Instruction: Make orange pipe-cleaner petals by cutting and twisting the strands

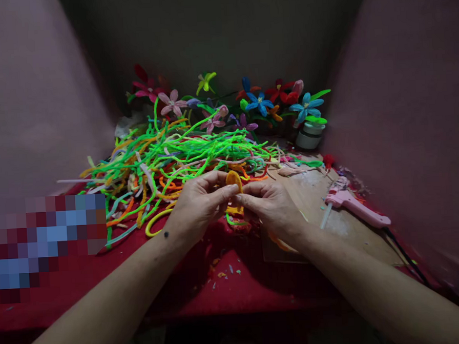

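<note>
Grip of the left hand point(198, 199) was pinched on an orange piece point(233, 179)

By the thumb and fingers of the left hand, the fuzzy orange piece was clasped along its lower left side. Its lower right edge was met by the right hand point(269, 203), whose thumb and forefinger were drawn together and appeared to be gripping it too. The piece was held up off the table point(228, 300), between the two sets of fingertips, and its free end was pointed upward, beyond both thumbs. Its long axis was kept nearly upright. Both hands were about equally near, though more of the front was covered by the left thumb.

A short, rounded, leaf-like outline was presented, deep orange and softly napped, with a brighter rim around a darker middle. Whether that middle was filled or only shaded could not be made out, and the lower end was hidden by the thumbs.

Behind the hands, a tangled heap of mostly green fuzzy stems point(212, 144) was spread; to the right, a pink glue gun point(360, 209) was laid on a tan board point(356, 247).
</note>
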The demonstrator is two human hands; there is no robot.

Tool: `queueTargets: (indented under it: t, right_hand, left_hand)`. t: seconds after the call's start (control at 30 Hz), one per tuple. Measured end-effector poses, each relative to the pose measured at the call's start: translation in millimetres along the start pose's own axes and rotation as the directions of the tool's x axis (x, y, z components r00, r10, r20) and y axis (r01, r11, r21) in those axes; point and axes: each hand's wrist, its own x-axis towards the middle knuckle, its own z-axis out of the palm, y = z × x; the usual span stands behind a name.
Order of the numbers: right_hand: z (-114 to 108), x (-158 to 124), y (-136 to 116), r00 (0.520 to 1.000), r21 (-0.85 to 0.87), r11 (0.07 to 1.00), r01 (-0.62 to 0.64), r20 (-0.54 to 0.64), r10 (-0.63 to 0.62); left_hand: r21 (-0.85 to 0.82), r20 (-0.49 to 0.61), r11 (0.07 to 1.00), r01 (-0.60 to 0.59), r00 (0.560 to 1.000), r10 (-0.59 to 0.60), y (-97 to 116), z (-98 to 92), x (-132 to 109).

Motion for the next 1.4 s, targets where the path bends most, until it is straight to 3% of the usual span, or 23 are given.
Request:
queueTargets:
  t: [0.2, 0.5, 0.73, 0.9, 1.1, 1.17, 1.27, 1.33, 1.4]
  right_hand:
    - [2, -3, 1, 0.997, -0.046, 0.996, -0.076, 0.024, 0.077]
    - [5, -5, -5, 0.989, 0.069, 0.989, -0.134, 0.074, 0.129]
    - [2, -4, 1, 0.986, 0.112, 0.982, -0.155, 0.077, 0.147]
    - [0, -3, 3, 0.973, 0.101, 0.975, -0.196, 0.144, 0.180]
    - [4, 2, -1, 0.955, 0.108, 0.963, -0.245, 0.197, 0.221]
    - [3, 5, -3, 0.950, 0.089, 0.964, -0.252, 0.211, 0.229]
    - [0, 10, -4, 0.944, 0.093, 0.965, -0.245, 0.252, 0.215]
    - [0, 13, -2, 0.939, 0.133, 0.960, -0.247, 0.279, 0.203]
    - [2, 15, 2, 0.933, 0.182, 0.949, -0.256, 0.304, 0.193]
  left_hand:
    - [0.055, -0.063, 0.998, -0.018, 0.998, 0.021, 1, -3.6, 2]
    - [-0.198, -0.057, 0.980, -0.034, 0.998, 0.023, -10, 1.6, 6]
    - [0.044, -0.043, 0.997, -0.066, 0.997, 0.067, 3, -4.2, 5]
    - [0.069, -0.104, 0.996, -0.051, 0.993, 0.058, 3, -1.0, 2]
    - [0.271, -0.208, 0.946, -0.177, 0.949, 0.237, 0, 5.0, -3]
    - [0.289, -0.179, 0.944, -0.156, 0.960, 0.214, 1, 0.8, -2]
    - [0.145, -0.037, 0.987, -0.074, 0.996, 0.080, 4, -10.0, 3]
    - [0.080, 0.085, 0.997, -0.012, 0.996, 0.006, 6, -16.8, 6]
    - [0.096, 0.131, 0.995, 0.015, 0.991, -0.027, 7, -20.7, 6]
